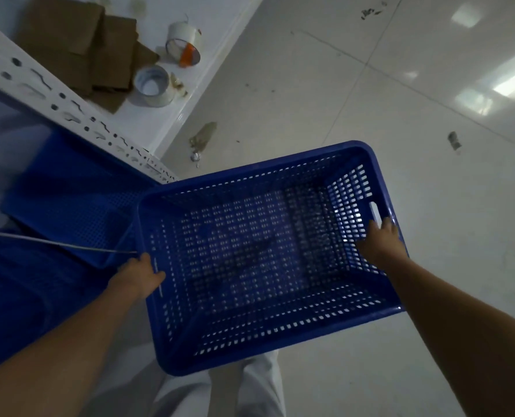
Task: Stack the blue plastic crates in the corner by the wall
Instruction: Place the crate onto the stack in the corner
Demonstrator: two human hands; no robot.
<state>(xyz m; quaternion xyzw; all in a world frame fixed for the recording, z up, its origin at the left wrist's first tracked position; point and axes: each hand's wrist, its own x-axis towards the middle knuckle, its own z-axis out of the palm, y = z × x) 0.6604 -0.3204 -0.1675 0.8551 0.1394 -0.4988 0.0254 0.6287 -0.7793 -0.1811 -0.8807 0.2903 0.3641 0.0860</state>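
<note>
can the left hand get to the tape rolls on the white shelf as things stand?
Probably not right now: the left hand is gripping the blue crate's rim, and the tape rolls sit well beyond it on the white shelf. Nothing blocks the path otherwise.

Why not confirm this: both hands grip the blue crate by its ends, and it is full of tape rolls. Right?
Not quite. In the head view the left hand and right hand do grip the blue crate by its ends, but it is empty; the tape rolls sit on the white shelf.

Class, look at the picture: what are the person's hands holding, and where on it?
One blue crate: left hand and right hand grip its opposite short ends at the rim.
</note>
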